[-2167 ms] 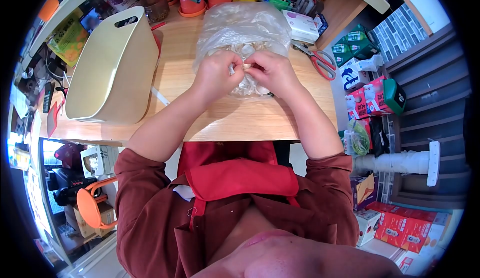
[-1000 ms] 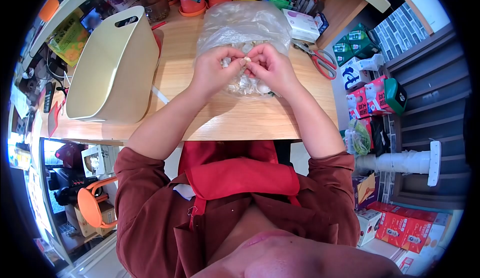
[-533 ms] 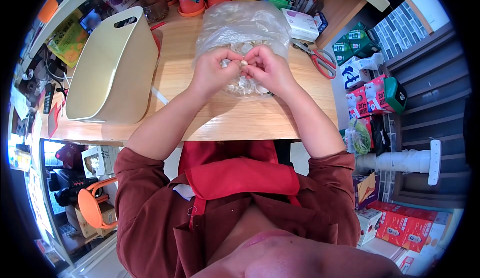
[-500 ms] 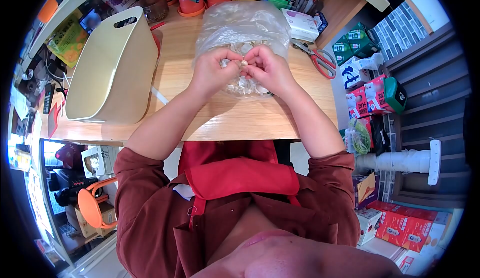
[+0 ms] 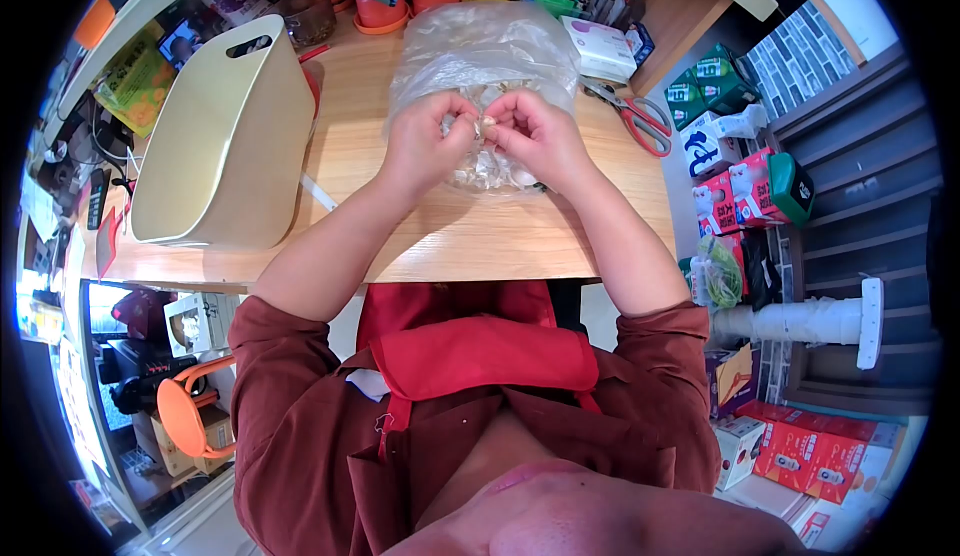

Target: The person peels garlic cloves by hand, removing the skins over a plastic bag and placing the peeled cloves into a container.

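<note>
A small pale piece that looks like a garlic clove [image 5: 488, 124] is pinched between the thumb and fingertips of my right hand [image 5: 532, 138]. Just left of it, my left hand [image 5: 428, 146] has its thumb and forefinger bent together in a pinch. What those left fingertips hold, if anything, is too small to make out. Both hands are over the opening of a clear plastic bag [image 5: 480, 41] lying on the table. Whitish, papery garlic pieces [image 5: 490, 171] show in the bag's mouth below my fingers, partly hidden by the hands.
A cream plastic bin [image 5: 225, 146] stands on the wooden table [image 5: 480, 241] at left. Red-handled scissors [image 5: 645, 124] lie to the right, near a white box [image 5: 600, 51]. Orange pots [image 5: 383, 14] and jars line the back. Boxes [image 5: 735, 196] are stacked beyond the right edge.
My fingertips have parted slightly, with the left hand a little away from the clove. The clove stays in my right fingers. The bag and surroundings look the same.
</note>
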Demonstrator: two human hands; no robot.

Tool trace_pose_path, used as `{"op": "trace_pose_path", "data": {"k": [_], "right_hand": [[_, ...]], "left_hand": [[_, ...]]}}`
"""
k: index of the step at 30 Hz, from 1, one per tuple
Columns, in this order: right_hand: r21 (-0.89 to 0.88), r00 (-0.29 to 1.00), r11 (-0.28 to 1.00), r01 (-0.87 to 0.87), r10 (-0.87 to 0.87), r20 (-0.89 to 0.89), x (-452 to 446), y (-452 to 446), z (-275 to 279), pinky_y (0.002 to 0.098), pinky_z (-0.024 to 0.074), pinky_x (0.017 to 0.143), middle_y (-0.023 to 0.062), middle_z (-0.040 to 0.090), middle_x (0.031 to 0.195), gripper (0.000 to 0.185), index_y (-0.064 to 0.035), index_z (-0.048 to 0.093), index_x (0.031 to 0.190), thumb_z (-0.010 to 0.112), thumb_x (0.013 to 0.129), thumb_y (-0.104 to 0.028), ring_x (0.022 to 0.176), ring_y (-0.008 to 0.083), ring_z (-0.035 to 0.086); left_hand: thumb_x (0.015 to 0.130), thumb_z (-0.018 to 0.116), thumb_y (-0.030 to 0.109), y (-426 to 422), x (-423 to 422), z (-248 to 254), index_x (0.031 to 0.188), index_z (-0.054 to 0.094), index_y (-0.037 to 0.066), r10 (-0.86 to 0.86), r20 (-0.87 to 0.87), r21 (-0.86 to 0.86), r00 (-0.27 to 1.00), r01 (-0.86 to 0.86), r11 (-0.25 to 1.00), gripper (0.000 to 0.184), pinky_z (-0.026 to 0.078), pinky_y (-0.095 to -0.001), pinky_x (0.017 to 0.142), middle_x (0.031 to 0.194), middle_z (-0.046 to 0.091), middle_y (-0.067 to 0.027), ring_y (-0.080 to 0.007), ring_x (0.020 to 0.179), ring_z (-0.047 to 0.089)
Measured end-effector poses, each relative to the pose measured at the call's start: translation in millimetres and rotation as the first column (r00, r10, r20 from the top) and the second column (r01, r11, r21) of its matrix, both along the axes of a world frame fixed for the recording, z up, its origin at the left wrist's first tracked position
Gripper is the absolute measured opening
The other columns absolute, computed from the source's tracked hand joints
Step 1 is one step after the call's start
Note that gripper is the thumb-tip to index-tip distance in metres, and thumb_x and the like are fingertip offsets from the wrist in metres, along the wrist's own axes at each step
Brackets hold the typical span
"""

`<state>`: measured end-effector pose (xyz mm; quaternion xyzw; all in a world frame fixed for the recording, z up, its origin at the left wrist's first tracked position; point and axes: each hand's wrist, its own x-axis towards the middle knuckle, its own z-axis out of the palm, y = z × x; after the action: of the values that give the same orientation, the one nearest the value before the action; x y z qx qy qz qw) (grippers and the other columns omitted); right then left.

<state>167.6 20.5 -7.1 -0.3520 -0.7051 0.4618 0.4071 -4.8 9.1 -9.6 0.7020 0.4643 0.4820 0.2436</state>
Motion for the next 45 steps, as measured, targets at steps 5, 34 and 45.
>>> {"op": "trace_pose_path", "data": {"k": [5,34,45], "right_hand": [[-0.033,0.953,0.997,-0.077,0.064,-0.296,0,-5,8,0.0220,0.0469,0.062,0.0043,0.058,0.081,0.016,-0.0012,0.049,0.096,0.058,0.083,-0.004,0.070,0.0086,0.056],[-0.303,0.933,0.928,-0.217,0.106,-0.345,6,-2,12,0.0197,0.0462,0.058,0.0041,0.059,0.083,0.023,-0.0019,0.052,0.101,0.062,0.080,-0.003,0.068,0.0081,0.055],[-0.019,0.988,0.999,-0.036,0.032,-0.154,2,-5,7,0.0203,0.0462,0.056,0.0010,0.058,0.074,0.017,-0.0035,0.056,0.094,0.065,0.079,-0.006,0.062,0.0063,0.055]], "left_hand": [[0.079,0.051,0.012,1,0,0,0.081,0.060,0.001,0.080,-0.022,-0.044,0.997,-0.081,0.996,0.014,0.043,-0.0274,0.059,0.069,0.059,-0.0073,-0.0151,0.064,0.055],[0.068,0.065,0.002,0,-1,3,0.086,0.062,0.004,-0.214,0.056,0.227,0.975,0.196,0.954,0.019,0.045,-0.0277,0.063,0.075,0.060,-0.0064,-0.0165,0.068,0.056],[0.077,0.067,0.015,-1,-6,3,0.086,0.066,0.002,-0.193,0.233,-0.075,0.953,0.215,0.974,0.016,0.045,-0.0237,0.064,0.078,0.064,-0.0055,-0.0102,0.073,0.057]]}}
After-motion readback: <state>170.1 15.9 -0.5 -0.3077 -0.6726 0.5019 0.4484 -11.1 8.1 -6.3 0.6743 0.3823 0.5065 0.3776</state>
